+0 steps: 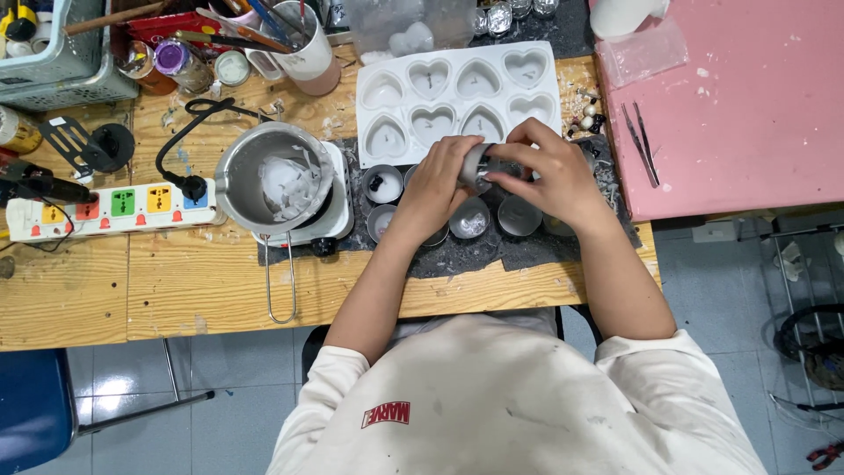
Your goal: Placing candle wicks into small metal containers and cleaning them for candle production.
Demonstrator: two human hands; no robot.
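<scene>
Both our hands, left hand [437, 182] and right hand [554, 171], close their fingers around a small round metal cup [476, 164], above the dark mat [519, 251] on the wooden bench [202, 281], near the white heart-shaped mould [457, 88].

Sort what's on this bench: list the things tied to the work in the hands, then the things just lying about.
In use:
left hand and right hand, both on a small metal cup
more metal cups
heart mould tray
melting pot

Lying about:
tweezers
power strip
mug of brushes
paint jars
</scene>
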